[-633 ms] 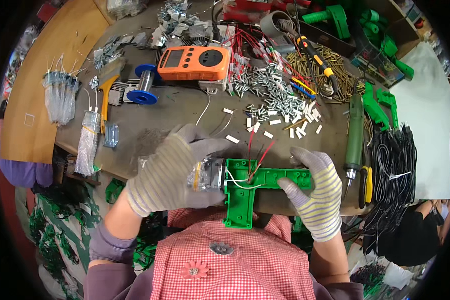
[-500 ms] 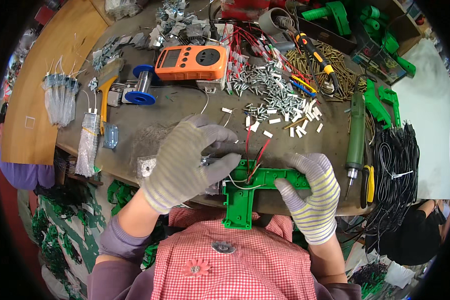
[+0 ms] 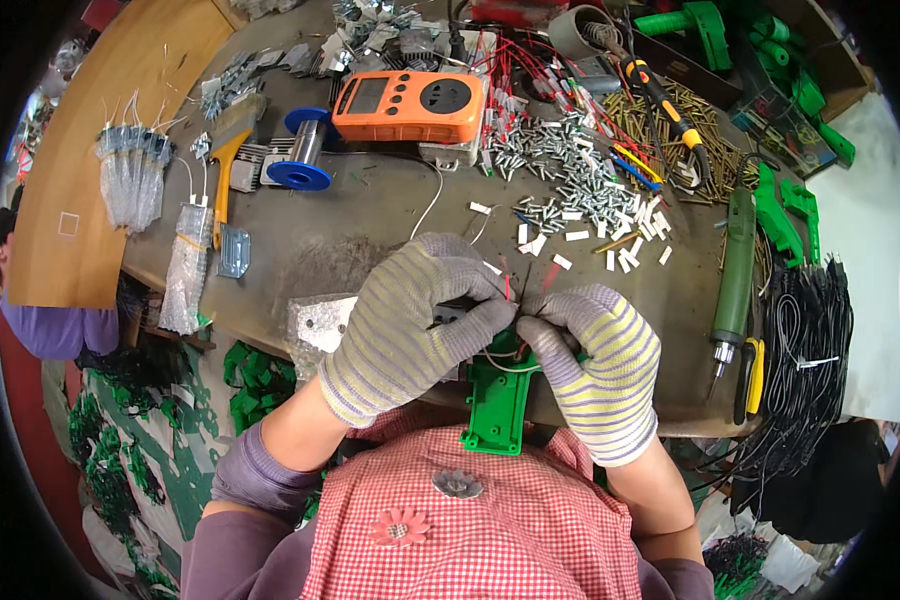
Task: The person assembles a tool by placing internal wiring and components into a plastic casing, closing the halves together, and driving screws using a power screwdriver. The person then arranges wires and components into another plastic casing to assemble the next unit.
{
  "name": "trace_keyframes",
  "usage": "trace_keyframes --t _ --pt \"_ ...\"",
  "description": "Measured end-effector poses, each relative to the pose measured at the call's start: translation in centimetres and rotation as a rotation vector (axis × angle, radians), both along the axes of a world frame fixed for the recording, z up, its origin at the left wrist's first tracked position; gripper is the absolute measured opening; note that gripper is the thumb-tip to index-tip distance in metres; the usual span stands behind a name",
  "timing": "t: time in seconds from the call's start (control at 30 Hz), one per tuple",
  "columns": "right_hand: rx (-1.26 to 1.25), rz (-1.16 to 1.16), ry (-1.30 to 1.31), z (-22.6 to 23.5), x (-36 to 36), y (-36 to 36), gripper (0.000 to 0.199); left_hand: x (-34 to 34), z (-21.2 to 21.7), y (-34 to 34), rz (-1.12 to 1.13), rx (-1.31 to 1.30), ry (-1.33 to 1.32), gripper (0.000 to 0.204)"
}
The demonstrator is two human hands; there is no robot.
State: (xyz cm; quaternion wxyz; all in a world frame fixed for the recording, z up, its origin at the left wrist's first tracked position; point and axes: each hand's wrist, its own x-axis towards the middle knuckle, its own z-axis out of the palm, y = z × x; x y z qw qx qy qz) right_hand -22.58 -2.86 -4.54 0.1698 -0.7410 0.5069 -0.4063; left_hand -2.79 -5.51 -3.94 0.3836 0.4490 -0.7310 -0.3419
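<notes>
A green plastic housing half (image 3: 497, 412), shaped like a tool's body with a handle, lies at the table's near edge in front of me. Thin red and black wires (image 3: 527, 285) rise from it. Over its upper part my left hand (image 3: 420, 325), in a striped knit glove, pinches a red wire between thumb and fingers. Facing it, my gloved right hand (image 3: 602, 365) is closed on the wires, its fingertips almost touching the left ones. Together the hands hide much of the housing's upper arm. A pale wire (image 3: 510, 368) loops across the green plastic below the fingertips.
Beyond the hands lie scattered screws (image 3: 570, 180), white sleeves (image 3: 577, 236) and an orange meter (image 3: 410, 105). A solder spool (image 3: 300, 160) and a yellow-handled brush (image 3: 226, 180) are at left. To the right are a green electric screwdriver (image 3: 735, 270) and black cables (image 3: 800, 320).
Both hands have come together over the housing and closed on the wires. Before, they were apart, the right one at the housing's right end. The whole view has shifted slightly.
</notes>
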Motion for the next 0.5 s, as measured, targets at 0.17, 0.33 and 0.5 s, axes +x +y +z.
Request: trace_keyframes --t 0.17,0.33,0.5 --pt "0.143 0.013 0.019 0.9 0.6 -0.4 0.012 -0.2 0.2 0.2 0.034 0.060 0.030 0.011" --pt "0.228 0.124 -0.068 0.9 0.1 -1.3 0.013 -0.1 0.0 0.3 0.016 0.011 0.078 0.010" --pt "0.308 0.092 -0.051 2.1 -0.4 -0.6 0.015 0.6 -0.4 -0.3 0.078 0.007 0.008 0.012"
